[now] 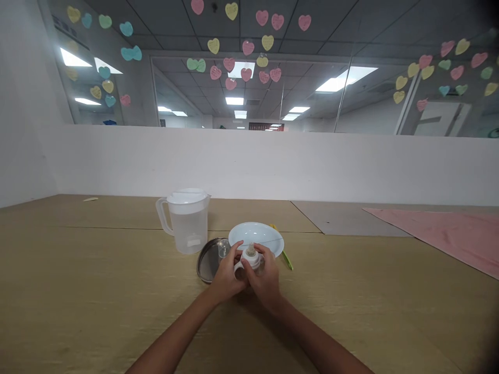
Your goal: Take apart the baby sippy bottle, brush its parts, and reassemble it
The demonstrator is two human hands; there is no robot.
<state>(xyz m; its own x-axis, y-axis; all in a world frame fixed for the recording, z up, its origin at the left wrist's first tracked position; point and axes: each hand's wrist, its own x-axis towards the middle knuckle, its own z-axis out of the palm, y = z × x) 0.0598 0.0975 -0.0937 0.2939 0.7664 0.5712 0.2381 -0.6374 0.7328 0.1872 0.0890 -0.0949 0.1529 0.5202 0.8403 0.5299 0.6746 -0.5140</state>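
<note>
White-collared bottle [251,258] held between two hands

The left hand [228,275] and the right hand [266,275] are closed around the bottle from either side, fingers curled about its collar and clear body. A pale teat [251,250] points up from the top, and a white handle [238,266] shows by the left hand. The bottle is just in front of a pale blue bowl [259,234], over the middle of the wood-toned table [117,291]. Fingers hide its base, so I cannot tell whether it touches the tabletop.

Partly behind the left hand lies a round metal tray [208,261], with a small clear vessel [223,249] showing at its right part. A translucent lidded pitcher [189,226] stands upright to the left, its handle turned away from the bowl. Beside the bowl, on the right, lies a slim green stick [287,260]. Far to the right, a pink cloth [448,231] is spread flat. Heart-shaped notes [248,48] dot the glass [312,57] above the white wall [253,166].
</note>
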